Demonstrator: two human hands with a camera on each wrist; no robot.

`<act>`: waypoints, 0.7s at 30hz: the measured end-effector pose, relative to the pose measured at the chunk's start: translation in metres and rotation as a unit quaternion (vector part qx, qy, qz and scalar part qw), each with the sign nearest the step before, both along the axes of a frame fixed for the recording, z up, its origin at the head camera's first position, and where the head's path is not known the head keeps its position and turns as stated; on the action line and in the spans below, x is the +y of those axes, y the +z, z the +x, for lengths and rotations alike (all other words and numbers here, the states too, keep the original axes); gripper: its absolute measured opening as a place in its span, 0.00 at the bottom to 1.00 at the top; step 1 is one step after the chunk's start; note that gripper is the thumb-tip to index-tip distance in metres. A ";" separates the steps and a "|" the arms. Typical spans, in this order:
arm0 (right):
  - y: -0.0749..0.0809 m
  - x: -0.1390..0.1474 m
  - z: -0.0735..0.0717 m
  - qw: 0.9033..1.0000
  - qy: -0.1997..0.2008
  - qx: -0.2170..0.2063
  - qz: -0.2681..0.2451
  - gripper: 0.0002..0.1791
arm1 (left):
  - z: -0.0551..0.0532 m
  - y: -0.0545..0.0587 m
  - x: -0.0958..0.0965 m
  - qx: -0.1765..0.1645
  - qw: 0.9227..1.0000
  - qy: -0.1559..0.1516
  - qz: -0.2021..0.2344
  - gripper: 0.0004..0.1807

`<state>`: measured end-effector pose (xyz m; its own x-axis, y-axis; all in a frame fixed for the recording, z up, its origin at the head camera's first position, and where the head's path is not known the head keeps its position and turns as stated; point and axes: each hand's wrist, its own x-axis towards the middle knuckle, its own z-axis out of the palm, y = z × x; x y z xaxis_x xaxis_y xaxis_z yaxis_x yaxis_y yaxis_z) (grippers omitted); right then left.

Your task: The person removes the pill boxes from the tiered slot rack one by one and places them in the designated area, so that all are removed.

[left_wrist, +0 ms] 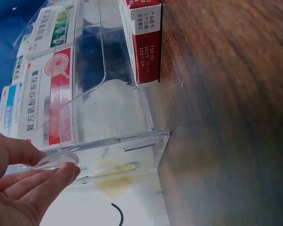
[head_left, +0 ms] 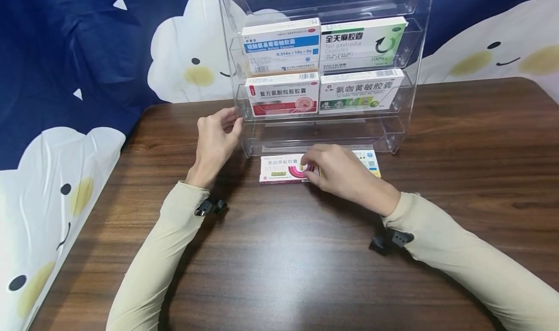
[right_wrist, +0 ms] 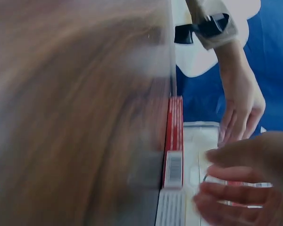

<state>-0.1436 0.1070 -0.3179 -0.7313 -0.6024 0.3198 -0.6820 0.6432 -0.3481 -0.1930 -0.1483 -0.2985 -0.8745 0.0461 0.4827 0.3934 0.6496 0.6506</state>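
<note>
A clear acrylic display rack [head_left: 323,129] stands on the table, holding medicine boxes on its tiers. My left hand [head_left: 218,139] pinches the rack's left side edge; in the left wrist view, fingers [left_wrist: 56,181] and thumb lie about the clear panel. Two flat medicine boxes stand side by side before the rack's foot: a white one with pink arcs [head_left: 279,170] and a white one with yellow and blue [head_left: 372,162]. Over where they meet is my right hand [head_left: 345,175], hiding part of both. Its fingers [right_wrist: 231,193], blurred and loosely bent, hold nothing visible.
On the rack's middle tiers sit a blue-striped box [head_left: 281,52], a green-cornered box [head_left: 362,44], a red-and-white box [head_left: 284,95] and a white-green box [head_left: 360,93]. A cloud-patterned blue cloth [head_left: 109,40] hangs behind the wooden table [head_left: 279,263].
</note>
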 end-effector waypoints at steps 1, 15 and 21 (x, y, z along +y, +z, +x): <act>0.000 -0.003 0.000 1.000 0.014 0.010 0.021 0.07 | 0.000 0.000 0.000 0.000 1.000 0.000 0.001 0.14; -0.006 -0.013 0.000 0.993 0.044 0.038 0.102 0.07 | -0.001 -0.001 0.000 0.004 1.000 -0.003 0.002 0.13; -0.005 -0.015 0.002 0.994 0.022 0.041 0.102 0.06 | -0.001 0.000 -0.001 0.001 1.000 0.000 -0.002 0.14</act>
<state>-0.1418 0.0921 -0.3228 -0.6793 -0.6918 0.2450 -0.7318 0.6636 -0.1553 -0.1937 -0.1492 -0.2989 -0.8734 0.0482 0.4847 0.3949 0.6527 0.6466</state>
